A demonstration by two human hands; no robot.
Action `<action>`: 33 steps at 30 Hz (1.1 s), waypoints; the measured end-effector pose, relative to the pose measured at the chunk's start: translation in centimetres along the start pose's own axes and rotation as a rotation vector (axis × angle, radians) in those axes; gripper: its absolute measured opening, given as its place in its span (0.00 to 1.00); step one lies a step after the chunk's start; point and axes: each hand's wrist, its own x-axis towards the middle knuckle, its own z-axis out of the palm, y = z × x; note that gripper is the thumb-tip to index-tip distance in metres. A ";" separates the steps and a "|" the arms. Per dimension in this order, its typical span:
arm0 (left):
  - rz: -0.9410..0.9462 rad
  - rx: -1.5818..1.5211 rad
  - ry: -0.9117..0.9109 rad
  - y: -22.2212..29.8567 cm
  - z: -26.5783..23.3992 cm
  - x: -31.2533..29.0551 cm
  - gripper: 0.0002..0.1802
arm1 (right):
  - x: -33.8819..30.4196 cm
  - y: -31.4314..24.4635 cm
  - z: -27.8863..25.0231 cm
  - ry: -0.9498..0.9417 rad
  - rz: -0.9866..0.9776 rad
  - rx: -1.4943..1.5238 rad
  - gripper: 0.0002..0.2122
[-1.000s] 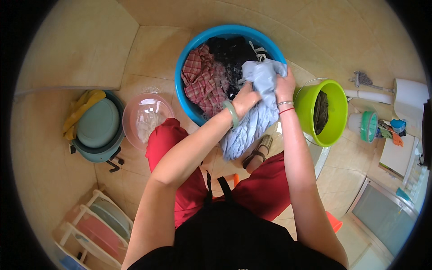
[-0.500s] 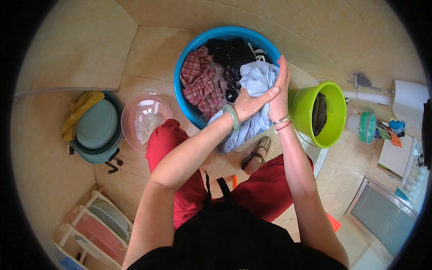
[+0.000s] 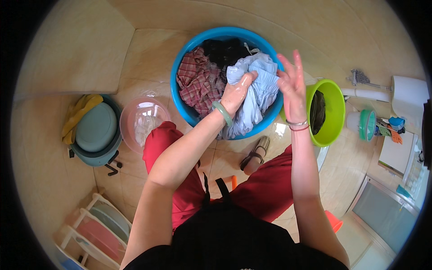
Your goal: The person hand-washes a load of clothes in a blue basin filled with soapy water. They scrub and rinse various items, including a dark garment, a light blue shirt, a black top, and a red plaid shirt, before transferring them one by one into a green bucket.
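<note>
"Head view first: where to look for the light-blue cloth (image 3: 255, 101)?"

"Bunched in the right half of the blue tub (image 3: 225, 31), lower end reaching the near rim."

"And the hands?"

"Left hand (image 3: 236, 93): curled firmly around a fold, above the tub's middle. Right hand (image 3: 294, 92): wide open, fingers spread, apparently holding nothing, beside the tub's right rim. Contact between right thumb and cloth: impossible to tell."

"How to handle such a step well?"

"Judging by the pose, best to hold the left grip tight and low over the tub. Gather the trailing end inside the near rim, to catch any drips. Set the right palm opposite the left before pressing, to share the load. Work one small section at a time, not the whole bundle: probably soaked, so likely heavy and slippery. Avoid swinging the right elbow toward the bucket side of the tub."

"Now for the counting?"

"In the tub: one light-blue cloth on the right, one red plaid cloth (image 3: 196, 81) on the left. Black cloth (image 3: 222, 51) near the tub's far rim, number of pieces unclear. Just right of the tub, one lime bucket (image 3: 335, 112) with one dark bundle (image 3: 318, 110) inside. Left of the tub, one pink basin (image 3: 128, 128) with some pale, blurry contents (image 3: 145, 126). Farther left of the tub, one yellow cloth (image 3: 81, 114)."
</note>
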 end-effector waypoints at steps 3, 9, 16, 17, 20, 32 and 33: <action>0.179 0.032 -0.106 -0.3 0.7 -0.3 0.27 | 0.9 1.4 -1.8 0.065 -0.073 -0.146 0.40; 0.064 0.060 -0.146 -1.7 0.1 0.1 0.27 | 1.5 1.1 -1.8 -0.144 0.038 -0.028 0.34; 0.338 0.740 -0.200 -4.2 -1.7 2.1 0.21 | 0.8 1.1 0.6 -0.048 0.020 -0.259 0.18; 0.430 0.745 -0.166 -4.9 -2.0 2.3 0.21 | 0.9 1.2 0.8 -0.048 0.008 -0.283 0.16; 0.605 0.782 -0.102 -6.0 -2.2 2.6 0.19 | 1.2 1.5 1.2 -0.041 -0.004 -0.340 0.12; 0.454 0.928 -0.029 -7.2 -2.9 3.2 0.19 | 1.6 4.3 1.5 0.111 -0.016 -0.544 0.07; 0.501 0.915 -0.035 -7.4 -3.0 3.3 0.19 | 1.7 4.5 1.6 0.136 -0.022 -0.575 0.08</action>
